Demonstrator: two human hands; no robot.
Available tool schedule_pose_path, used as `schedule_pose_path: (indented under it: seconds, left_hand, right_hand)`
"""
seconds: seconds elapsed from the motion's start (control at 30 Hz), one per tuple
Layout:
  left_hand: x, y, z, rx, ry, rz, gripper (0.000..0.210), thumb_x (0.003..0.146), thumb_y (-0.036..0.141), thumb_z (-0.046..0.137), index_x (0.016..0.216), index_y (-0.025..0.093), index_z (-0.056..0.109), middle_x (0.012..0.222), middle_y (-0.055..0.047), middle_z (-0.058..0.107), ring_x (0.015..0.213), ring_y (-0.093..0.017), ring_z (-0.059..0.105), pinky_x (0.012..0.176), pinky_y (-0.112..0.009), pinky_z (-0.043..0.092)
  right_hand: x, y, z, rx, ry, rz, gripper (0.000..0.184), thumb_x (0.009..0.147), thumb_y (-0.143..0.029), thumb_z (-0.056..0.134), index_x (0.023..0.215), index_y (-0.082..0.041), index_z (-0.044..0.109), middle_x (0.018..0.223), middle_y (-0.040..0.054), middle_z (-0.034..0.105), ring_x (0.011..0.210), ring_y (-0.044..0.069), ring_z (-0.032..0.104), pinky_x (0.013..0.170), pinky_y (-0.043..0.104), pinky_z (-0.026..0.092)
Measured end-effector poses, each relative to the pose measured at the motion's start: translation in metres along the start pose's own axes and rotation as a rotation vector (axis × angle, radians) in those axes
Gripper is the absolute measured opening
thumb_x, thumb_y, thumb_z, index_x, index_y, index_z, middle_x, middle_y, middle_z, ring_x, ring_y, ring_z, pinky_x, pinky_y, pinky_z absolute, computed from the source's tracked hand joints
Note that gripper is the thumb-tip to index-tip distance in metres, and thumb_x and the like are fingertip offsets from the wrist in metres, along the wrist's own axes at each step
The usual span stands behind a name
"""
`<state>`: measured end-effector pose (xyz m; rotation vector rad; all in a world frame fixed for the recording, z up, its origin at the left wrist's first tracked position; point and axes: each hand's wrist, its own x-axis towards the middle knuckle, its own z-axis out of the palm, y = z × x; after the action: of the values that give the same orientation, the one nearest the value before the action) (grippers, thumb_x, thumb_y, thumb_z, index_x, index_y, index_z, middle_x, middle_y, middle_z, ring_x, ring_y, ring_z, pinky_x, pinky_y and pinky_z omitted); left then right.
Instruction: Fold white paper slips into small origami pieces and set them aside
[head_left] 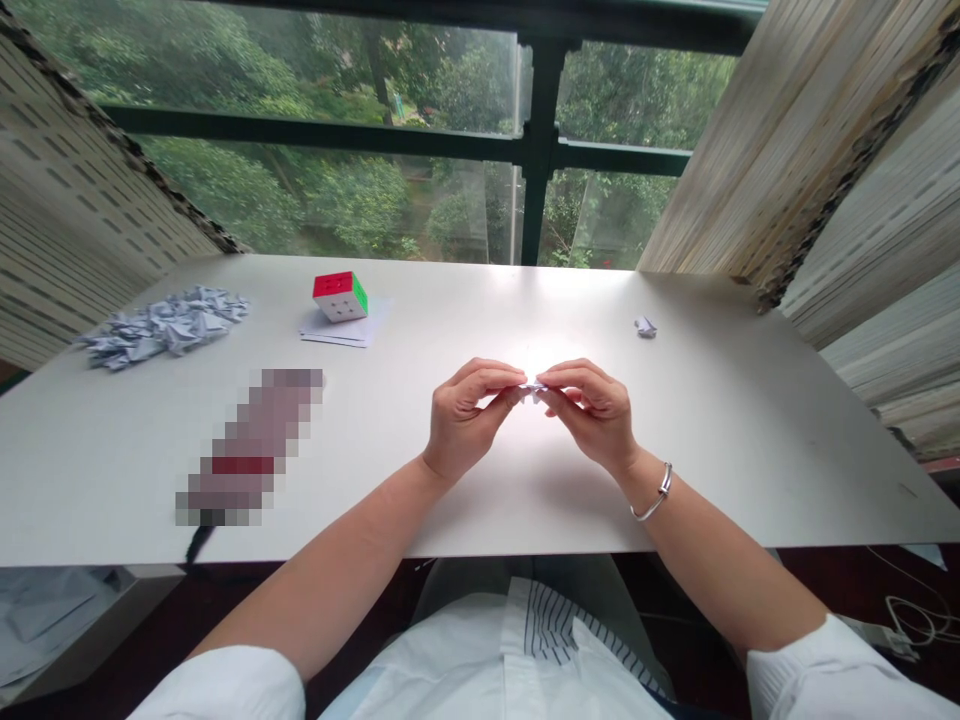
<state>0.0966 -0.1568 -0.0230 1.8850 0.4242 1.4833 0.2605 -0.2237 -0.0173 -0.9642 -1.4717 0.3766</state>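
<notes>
Between my two hands, above the middle of the white table (360, 450), is a small piece of folded white paper (533, 390). My left hand (472, 408) pinches its left side between thumb and fingers. On the other side, my right hand (592, 405) grips it the same way, with a silver bangle on that wrist. Most of the paper is hidden by the fingertips, so its exact shape cannot be made out. A similar small folded paper piece (646, 327) lies alone on the table, beyond my right hand.
A heap of folded paper pieces (169, 325) lies at the far left. A puzzle cube (340, 297) rests on paper sheets (334, 338). Nearer, a pixelated long object (251, 445) has a dark strap at the table edge. A window (540, 150) and curtains (720, 130) stand behind.
</notes>
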Motion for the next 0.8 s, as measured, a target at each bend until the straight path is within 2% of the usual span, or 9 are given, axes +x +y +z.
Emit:
schedule_pose_path:
  seconds: [0.27,0.47,0.63,0.8]
  left_hand:
    - [-0.005,0.001,0.011,-0.21,0.075,-0.194,0.017,0.077,0.023,0.076,0.093,0.021,0.071,0.088,-0.003,0.072,0.079,-0.016,0.069,0.076,-0.031,0.06]
    - [-0.005,0.001,0.016,-0.237,0.127,-0.229,0.021,0.076,0.023,0.077,0.095,0.022,0.07,0.087,-0.001,0.071,0.081,-0.014,0.069,0.078,-0.028,0.059]
    - [-0.008,0.002,0.018,-0.27,0.135,-0.262,0.023,0.077,0.024,0.076,0.099,0.023,0.07,0.085,-0.001,0.07,0.08,-0.013,0.067,0.076,-0.027,0.058]
    - [-0.007,0.004,0.021,-0.306,0.143,-0.36,0.028,0.078,0.028,0.076,0.104,0.021,0.068,0.083,-0.002,0.069,0.075,-0.012,0.066,0.07,-0.025,0.056]
  right_hand:
    - [-0.003,0.007,0.011,0.085,0.104,0.075,0.007,0.085,-0.027,0.069,0.091,-0.025,0.07,0.086,0.0023,0.069,0.076,0.016,0.066,0.064,0.034,0.058]
    - [-0.006,0.01,0.021,0.209,0.19,0.184,0.014,0.083,-0.031,0.071,0.094,-0.023,0.067,0.084,0.0017,0.068,0.075,0.015,0.065,0.069,0.033,0.057]
    - [-0.006,0.007,0.025,0.25,0.214,0.2,0.019,0.082,-0.031,0.072,0.098,-0.026,0.064,0.087,0.0012,0.066,0.08,0.016,0.065,0.074,0.033,0.057]
    - [-0.006,0.006,0.024,0.2,0.236,0.18,0.019,0.083,-0.031,0.07,0.099,-0.026,0.063,0.091,0.0025,0.065,0.084,0.017,0.064,0.078,0.035,0.057]
